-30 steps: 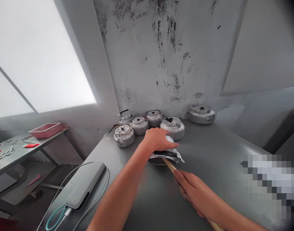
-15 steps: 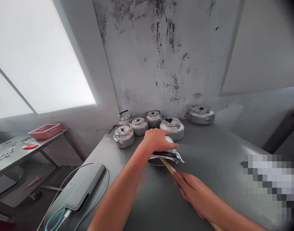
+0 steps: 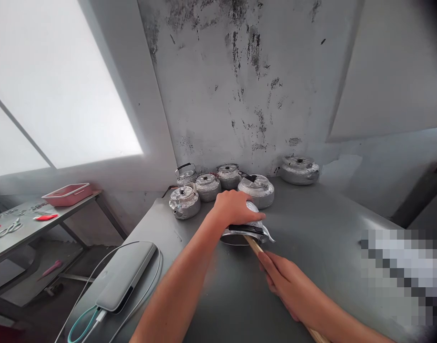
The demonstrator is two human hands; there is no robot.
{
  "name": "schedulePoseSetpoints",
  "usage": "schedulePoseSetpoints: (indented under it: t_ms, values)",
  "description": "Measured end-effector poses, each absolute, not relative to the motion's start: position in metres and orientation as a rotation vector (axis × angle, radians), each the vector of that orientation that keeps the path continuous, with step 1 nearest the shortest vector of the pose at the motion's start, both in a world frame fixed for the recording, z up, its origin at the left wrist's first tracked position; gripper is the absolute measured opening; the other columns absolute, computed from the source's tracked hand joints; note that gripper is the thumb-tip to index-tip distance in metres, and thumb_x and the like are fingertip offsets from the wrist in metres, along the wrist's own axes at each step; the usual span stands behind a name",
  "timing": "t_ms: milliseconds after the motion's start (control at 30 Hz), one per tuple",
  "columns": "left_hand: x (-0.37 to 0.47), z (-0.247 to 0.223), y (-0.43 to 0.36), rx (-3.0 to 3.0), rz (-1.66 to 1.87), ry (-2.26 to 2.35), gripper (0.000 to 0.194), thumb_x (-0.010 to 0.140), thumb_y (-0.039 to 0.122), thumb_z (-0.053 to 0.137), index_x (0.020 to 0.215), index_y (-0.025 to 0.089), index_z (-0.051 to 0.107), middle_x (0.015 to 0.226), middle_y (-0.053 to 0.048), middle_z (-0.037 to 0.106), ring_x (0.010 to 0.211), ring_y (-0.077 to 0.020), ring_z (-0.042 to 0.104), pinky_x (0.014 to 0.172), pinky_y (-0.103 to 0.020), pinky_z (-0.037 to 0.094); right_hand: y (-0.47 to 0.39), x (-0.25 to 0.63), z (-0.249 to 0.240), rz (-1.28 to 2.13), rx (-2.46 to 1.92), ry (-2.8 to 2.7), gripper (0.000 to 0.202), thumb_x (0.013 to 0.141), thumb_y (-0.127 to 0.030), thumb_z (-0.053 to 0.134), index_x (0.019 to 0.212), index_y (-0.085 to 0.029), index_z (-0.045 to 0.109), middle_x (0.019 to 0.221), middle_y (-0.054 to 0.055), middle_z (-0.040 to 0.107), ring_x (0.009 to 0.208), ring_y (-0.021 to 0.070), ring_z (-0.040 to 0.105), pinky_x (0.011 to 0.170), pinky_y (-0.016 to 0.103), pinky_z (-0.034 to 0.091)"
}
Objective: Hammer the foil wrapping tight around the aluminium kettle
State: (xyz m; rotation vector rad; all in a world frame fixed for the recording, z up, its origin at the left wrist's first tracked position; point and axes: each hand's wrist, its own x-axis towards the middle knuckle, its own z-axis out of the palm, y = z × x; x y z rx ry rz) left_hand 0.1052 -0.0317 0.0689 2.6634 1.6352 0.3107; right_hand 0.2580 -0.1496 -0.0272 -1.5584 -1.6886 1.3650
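Observation:
A silvery metal kettle [image 3: 254, 210] lies tipped on the grey table, its round opening towards me and its black handle [image 3: 247, 229] across the rim. My left hand [image 3: 232, 208] grips the kettle's body from above, thumb pointing right. Closed round a wooden stick [image 3: 254, 246] is my right hand [image 3: 280, 278]; the stick's far end goes into the kettle's opening, where its tip is hidden. Just behind stands another kettle [image 3: 261, 194] with its lid on and a black handle.
More kettles [image 3: 208, 188] stand along the wall, one [image 3: 299, 171] apart at the right. A grey power bank [image 3: 127, 278] with cables lies at the table's left. A side table holds a pink basket [image 3: 66, 195] and scissors [image 3: 9, 229].
My right hand has shifted very slightly with the stick, whose visible upper part now sits a little further right in the opening. My left hand and the kettle have hardly moved.

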Motion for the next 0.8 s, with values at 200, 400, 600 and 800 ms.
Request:
schedulePoseSetpoints:
  t_ms: [200, 400, 600, 800]
  values:
    - [0.1042, 0.0685, -0.0295, 2.653, 0.276, 1.636, 0.062, 0.074, 0.075, 0.056, 0.119, 0.034, 0.07, 0.107, -0.002, 0.074, 0.1, -0.0295, 0.067, 0.087, -0.039, 0.052, -0.1498, 0.2598, -0.0301, 1.458, -1.586, -1.617, 0.052, 0.096, -0.07, 0.026, 0.082, -0.023, 0.043, 0.065, -0.007, 0.03, 0.047, 0.0076, 0.027, 0.033, 0.018, 0.023]
    - [0.1045, 0.0663, -0.0279, 2.662, 0.298, 1.636, 0.061, 0.073, 0.075, 0.056, 0.116, 0.035, 0.071, 0.106, -0.002, 0.075, 0.099, -0.0309, 0.068, 0.085, -0.04, 0.053, -0.1488, 0.2582, -0.0307, 1.43, -1.604, -1.674, 0.048, 0.098, -0.064, 0.024, 0.081, -0.023, 0.042, 0.065, -0.006, 0.035, 0.047, 0.0088, 0.031, 0.033, 0.02, 0.028]
    - [0.1046, 0.0679, -0.0298, 2.657, 0.31, 1.628, 0.06, 0.073, 0.075, 0.057, 0.114, 0.035, 0.072, 0.104, -0.001, 0.075, 0.097, -0.0303, 0.068, 0.083, -0.041, 0.053, -0.1469, 0.2576, -0.0332, 1.319, -1.586, -1.751, 0.048, 0.099, -0.062, 0.023, 0.08, -0.023, 0.043, 0.064, -0.005, 0.035, 0.052, 0.0096, 0.032, 0.04, 0.021, 0.03]
    - [0.1038, 0.0679, -0.0298, 2.66, 0.297, 1.629, 0.06, 0.074, 0.074, 0.056, 0.116, 0.035, 0.071, 0.105, -0.002, 0.075, 0.098, -0.0298, 0.067, 0.084, -0.04, 0.052, -0.1473, 0.2606, -0.0354, 1.277, -1.566, -1.759, 0.051, 0.098, -0.066, 0.024, 0.078, -0.023, 0.041, 0.066, -0.004, 0.035, 0.054, 0.0101, 0.032, 0.041, 0.021, 0.025]
